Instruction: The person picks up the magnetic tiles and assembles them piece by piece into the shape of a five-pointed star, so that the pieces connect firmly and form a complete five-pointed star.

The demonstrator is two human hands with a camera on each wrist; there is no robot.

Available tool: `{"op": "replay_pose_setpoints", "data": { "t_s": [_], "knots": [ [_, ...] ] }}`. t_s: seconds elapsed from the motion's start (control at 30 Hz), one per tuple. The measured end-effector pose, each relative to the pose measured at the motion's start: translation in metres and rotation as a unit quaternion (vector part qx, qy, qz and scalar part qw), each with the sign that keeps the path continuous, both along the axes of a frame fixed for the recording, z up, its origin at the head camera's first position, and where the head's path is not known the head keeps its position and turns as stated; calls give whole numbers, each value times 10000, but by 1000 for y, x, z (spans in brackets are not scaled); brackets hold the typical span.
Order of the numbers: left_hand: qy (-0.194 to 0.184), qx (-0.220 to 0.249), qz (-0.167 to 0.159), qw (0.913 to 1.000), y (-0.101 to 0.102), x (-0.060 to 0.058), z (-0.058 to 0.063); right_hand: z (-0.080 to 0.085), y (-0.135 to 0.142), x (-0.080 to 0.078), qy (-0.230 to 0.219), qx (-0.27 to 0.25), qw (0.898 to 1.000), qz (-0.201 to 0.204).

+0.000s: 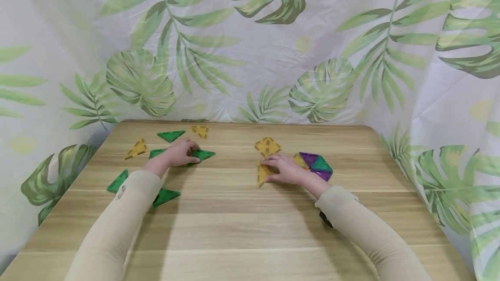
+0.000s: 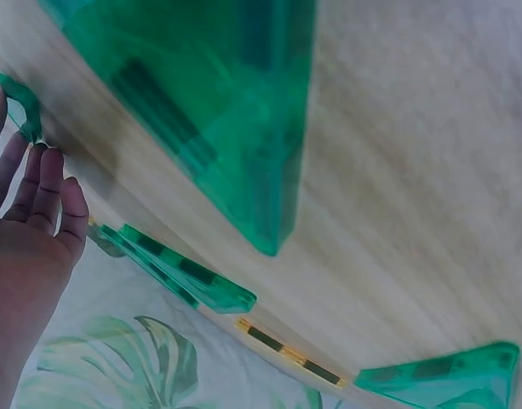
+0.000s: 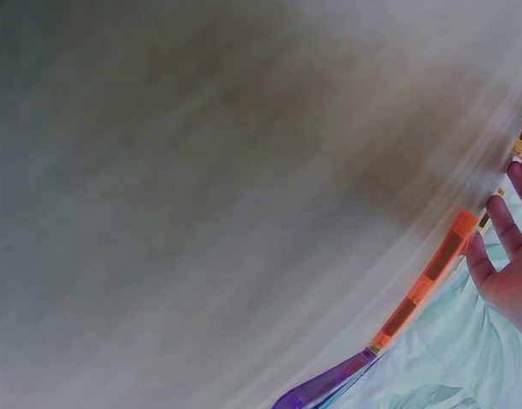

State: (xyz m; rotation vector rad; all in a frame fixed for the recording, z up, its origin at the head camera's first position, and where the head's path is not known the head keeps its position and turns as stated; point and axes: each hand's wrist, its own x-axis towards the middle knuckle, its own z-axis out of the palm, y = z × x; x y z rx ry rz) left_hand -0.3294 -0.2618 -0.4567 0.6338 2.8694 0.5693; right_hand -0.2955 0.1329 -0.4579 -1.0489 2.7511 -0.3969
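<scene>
Pinching a green triangle [image 1: 205, 155] between the fingers of the left hand [image 1: 182, 152], well to the left of the yellow square [image 1: 267, 146]. Touching a yellow triangle [image 1: 261, 177], just on the near side of the yellow square, with the fingers of the right hand [image 1: 287, 170]; gripping or merely resting there, cannot tell.

Likely to handle as light, stiff plastic, slick on the clear faces, fairly tough but perhaps apt to chip at a sharp corner. Best taken by opposite edges, or lifted with a fingertip under one corner, lying so flat. Dark strips along the edges, possibly magnets, so perhaps quick to tug at a neighbour.

To the right of the yellow square and a little nearer, a fan of purple, green and yellow tiles [image 1: 322, 174], with an orange tile [image 3: 422, 281] showing beside a purple one in the right wrist view. Scattered left of the yellow square, more loose green triangles [image 1: 167, 197] and two loose yellow triangles [image 1: 136, 149].

Under and around the yellow square, a pale wood-grained tabletop [image 1: 234, 233], smooth-looking and likely to let tiles slide. Behind the yellow square, a leaf-printed cloth [image 1: 269, 68], hanging lightly creased, continuing down both sides.
</scene>
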Motion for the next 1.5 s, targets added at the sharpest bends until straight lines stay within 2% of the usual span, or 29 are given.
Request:
{"op": "replay_pose_setpoints", "data": {
  "t_s": [0.13,0.43,0.57,0.73,0.83,0.9,1.13,1.5],
  "knots": [
    [-117,38,72,9999,5,2,-1,1,0,0,44,35,10000,-19],
    [103,-333,133,9993,24,12,-1,-1,0,1,139,89,9999,-19],
    [123,-406,-67,9991,28,16,2,-3,0,0,198,98,9998,4],
    [192,-176,-581,9980,22,20,9,-4,0,0,148,136,9998,-60],
    [294,-225,-915,9951,18,22,9,-4,0,0,123,155,9998,-62],
    [304,-301,-986,9942,17,23,8,-4,1,0,131,153,9998,-44],
    [270,-381,-978,9941,23,27,3,-3,0,1,85,131,9999,-55],
    [403,-425,-911,9941,53,31,3,-3,-1,1,166,103,9998,-5]
  ]
}}
